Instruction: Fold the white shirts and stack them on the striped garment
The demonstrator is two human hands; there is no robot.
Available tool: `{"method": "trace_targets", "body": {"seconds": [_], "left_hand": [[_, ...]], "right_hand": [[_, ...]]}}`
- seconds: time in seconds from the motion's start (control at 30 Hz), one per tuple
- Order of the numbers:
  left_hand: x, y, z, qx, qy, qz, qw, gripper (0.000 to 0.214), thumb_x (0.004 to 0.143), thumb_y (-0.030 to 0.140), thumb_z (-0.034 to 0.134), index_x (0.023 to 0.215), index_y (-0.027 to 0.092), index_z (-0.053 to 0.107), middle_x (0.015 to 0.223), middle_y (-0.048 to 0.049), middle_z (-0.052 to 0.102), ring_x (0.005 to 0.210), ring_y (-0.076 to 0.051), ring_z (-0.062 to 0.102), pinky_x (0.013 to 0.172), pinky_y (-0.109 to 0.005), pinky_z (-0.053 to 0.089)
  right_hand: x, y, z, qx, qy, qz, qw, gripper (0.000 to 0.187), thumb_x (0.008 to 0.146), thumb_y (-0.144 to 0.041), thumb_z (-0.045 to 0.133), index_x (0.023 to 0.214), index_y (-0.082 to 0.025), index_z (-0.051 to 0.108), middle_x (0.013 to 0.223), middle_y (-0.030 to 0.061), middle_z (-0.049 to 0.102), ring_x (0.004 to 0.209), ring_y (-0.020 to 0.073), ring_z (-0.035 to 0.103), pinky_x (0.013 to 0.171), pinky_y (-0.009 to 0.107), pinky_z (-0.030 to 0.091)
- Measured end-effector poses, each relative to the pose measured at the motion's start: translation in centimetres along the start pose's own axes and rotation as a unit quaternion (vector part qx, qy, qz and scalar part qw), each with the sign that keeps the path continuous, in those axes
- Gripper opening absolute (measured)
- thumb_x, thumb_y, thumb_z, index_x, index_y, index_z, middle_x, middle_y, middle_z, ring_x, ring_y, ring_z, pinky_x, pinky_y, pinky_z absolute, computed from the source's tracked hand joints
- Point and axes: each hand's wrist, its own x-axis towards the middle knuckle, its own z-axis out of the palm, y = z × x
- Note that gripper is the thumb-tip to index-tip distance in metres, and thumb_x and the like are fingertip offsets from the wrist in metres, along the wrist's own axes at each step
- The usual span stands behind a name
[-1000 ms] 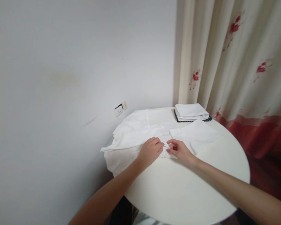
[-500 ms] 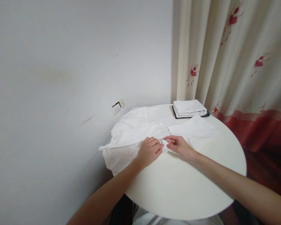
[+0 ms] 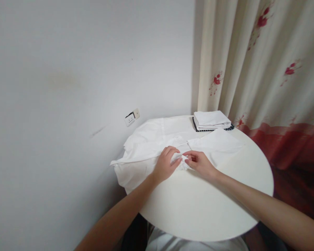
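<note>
A white cloth lies spread over the far half of a round white table, part of it hanging over the left edge. My left hand and my right hand meet at the cloth's near edge. Both pinch a small bunched fold of the cloth between their fingertips. A flat folded flap of the cloth lies just beyond my right hand.
A stack of folded white cloths with a dark-edged one at the bottom sits at the table's far edge. A cream curtain with red flowers hangs on the right. A wall socket is on the white wall at left.
My hands have drawn closer together and gathered the cloth's edge into a small bunch between them. The view has shifted slightly.
</note>
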Motion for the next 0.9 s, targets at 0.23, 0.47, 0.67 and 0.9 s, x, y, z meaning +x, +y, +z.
{"method": "trace_targets", "body": {"seconds": [0.23, 0.47, 0.67, 0.9], "left_hand": [[0.3, 0.0, 1.0, -0.047, -0.043, -0.075, 0.995, 0.023, 0.094, 0.028, 0.062, 0.072, 0.019, 0.063, 0.073, -0.0003, 0.065, 0.072, -0.016, 0.06, 0.069, -0.028, 0.045], [-2.2, -1.4, -4.2, 0.099, -0.122, -0.044, 0.987, 0.043, 0.091, 0.037, 0.067, 0.13, 0.022, 0.06, 0.12, -0.0087, 0.068, 0.111, -0.026, 0.062, 0.096, -0.039, 0.046], [-5.7, -3.8, -9.6, 0.082, -0.2, -0.194, 0.957, 0.019, 0.087, 0.033, 0.067, 0.098, 0.019, 0.072, 0.079, -0.0007, 0.069, 0.071, -0.019, 0.062, 0.065, -0.028, 0.044], [-7.8, 0.3, -10.9, 0.084, -0.111, -0.015, 0.99, 0.013, 0.085, 0.008, 0.055, 0.086, 0.019, 0.063, 0.087, -0.0029, 0.062, 0.084, -0.018, 0.057, 0.076, -0.028, 0.043]], "right_hand": [[-0.4, -0.3, 0.3, -0.072, -0.022, -0.024, 0.997, 0.036, 0.08, -0.041, 0.07, 0.105, -0.015, 0.068, 0.068, -0.0035, 0.053, 0.06, 0.0115, 0.045, 0.058, 0.026, 0.036], [-0.9, -0.3, -0.3, -0.181, -0.043, -0.019, 0.982, 0.029, 0.087, -0.041, 0.061, 0.077, -0.015, 0.071, 0.064, -0.0001, 0.059, 0.062, 0.014, 0.047, 0.057, 0.026, 0.034], [-0.4, -1.4, -1.4, -0.221, 0.0, -0.092, 0.971, 0.022, 0.09, -0.035, 0.061, 0.083, -0.018, 0.071, 0.08, 0.0048, 0.07, 0.076, 0.0195, 0.06, 0.07, 0.03, 0.044], [-2.7, -5.2, -4.3, -0.283, -0.106, -0.293, 0.907, 0.021, 0.101, -0.03, 0.051, 0.104, -0.022, 0.07, 0.098, 0.0104, 0.066, 0.092, 0.0208, 0.062, 0.079, 0.032, 0.049]]}}
